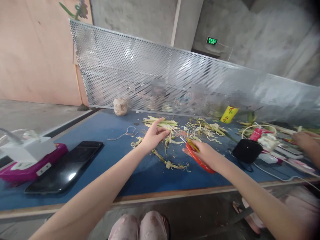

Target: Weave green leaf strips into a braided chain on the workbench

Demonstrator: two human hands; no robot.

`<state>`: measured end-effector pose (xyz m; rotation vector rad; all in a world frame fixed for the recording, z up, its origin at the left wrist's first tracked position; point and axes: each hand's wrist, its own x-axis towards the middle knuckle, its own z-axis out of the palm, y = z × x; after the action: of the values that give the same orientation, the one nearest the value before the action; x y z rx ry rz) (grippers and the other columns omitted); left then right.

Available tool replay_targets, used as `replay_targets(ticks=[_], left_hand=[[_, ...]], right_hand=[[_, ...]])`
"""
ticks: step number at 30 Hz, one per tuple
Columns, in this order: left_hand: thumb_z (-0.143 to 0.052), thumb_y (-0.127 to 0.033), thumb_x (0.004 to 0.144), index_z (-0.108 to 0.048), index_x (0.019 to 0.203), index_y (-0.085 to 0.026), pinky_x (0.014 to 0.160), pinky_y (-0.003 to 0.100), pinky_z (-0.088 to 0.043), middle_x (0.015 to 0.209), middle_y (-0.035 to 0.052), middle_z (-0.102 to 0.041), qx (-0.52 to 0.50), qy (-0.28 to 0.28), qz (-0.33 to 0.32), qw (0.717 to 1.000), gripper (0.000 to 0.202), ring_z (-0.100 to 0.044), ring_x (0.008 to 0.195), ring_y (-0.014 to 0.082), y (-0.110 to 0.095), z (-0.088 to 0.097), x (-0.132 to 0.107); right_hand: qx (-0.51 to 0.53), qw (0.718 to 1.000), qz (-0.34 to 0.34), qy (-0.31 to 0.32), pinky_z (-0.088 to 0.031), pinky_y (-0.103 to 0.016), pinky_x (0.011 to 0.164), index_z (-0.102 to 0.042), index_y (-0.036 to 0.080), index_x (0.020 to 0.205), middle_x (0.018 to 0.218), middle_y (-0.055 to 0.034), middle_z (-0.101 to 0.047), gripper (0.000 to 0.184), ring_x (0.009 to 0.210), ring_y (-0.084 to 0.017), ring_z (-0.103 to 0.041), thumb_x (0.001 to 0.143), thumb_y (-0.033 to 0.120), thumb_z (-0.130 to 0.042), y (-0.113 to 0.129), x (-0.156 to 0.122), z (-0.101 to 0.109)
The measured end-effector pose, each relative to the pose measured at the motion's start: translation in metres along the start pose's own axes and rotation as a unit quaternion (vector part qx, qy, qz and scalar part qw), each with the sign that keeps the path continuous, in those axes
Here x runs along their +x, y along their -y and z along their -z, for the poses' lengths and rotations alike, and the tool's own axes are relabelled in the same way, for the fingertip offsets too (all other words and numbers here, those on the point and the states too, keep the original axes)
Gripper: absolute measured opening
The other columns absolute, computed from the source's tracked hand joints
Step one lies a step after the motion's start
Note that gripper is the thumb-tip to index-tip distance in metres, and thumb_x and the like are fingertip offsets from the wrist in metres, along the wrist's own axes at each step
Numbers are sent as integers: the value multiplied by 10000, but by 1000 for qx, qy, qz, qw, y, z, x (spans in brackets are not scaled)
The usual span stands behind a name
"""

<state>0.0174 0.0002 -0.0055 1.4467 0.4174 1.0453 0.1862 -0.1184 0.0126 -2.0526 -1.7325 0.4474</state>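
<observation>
Right fingers (pixel 198 144) around scissors (pixel 197 160), stalks (pixel 150 121) beyond

White glare on phone (pixel 66 165), mild blur

We see a blue tabletop (pixel 140 186) with a brown front edge. On its left lie 1 black phone (pixel 67 166) and 1 magenta power strip (pixel 53 162) (close neighbours). Toward the middle we find green stalks (pixel 151 120), loose peelings (pixel 205 129) and thin string (pixel 125 134); behind stands 1 yellow cylinder (pixel 229 114), perhaps a roll, somewhat blurred to us.
</observation>
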Motion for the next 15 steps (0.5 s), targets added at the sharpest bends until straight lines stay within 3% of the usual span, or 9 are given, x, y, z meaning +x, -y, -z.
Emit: replay_targets(ticks=[6, 11, 15], left_hand=[[-602, -75, 724, -296, 1300, -125, 495, 199, -337, 625, -30, -600, 15, 46, 34, 998, 654, -475, 489, 56, -6, -15, 24], [-623, -91, 724, -276, 1312, -118, 514, 204, -369, 665, -15, -606, 6, 66, 51, 996, 684, -505, 516, 64, 1, -50, 57], [-640, -106, 718, -247, 1330, -101, 533, 213, -397, 673, 5, -617, 0, 86, 71, 994, 727, -534, 559, 86, 16, -81, 87]], right_hand=[[10, 1000, 5, -17, -413, -268, 607, -580, 209, 841, 773, -37, -651, 327, 733, -229, -596, 727, 510, -524, -27, 3, 14], [35, 997, -41, -56, -395, -249, 521, -556, 197, 690, 596, -9, -577, 327, 577, -181, -546, 699, 523, -540, -57, 7, 24], [57, 991, -98, -66, -366, -243, 449, -544, 202, 685, 519, 7, -500, 375, 469, -149, -482, 715, 572, -489, -78, 8, 38]])
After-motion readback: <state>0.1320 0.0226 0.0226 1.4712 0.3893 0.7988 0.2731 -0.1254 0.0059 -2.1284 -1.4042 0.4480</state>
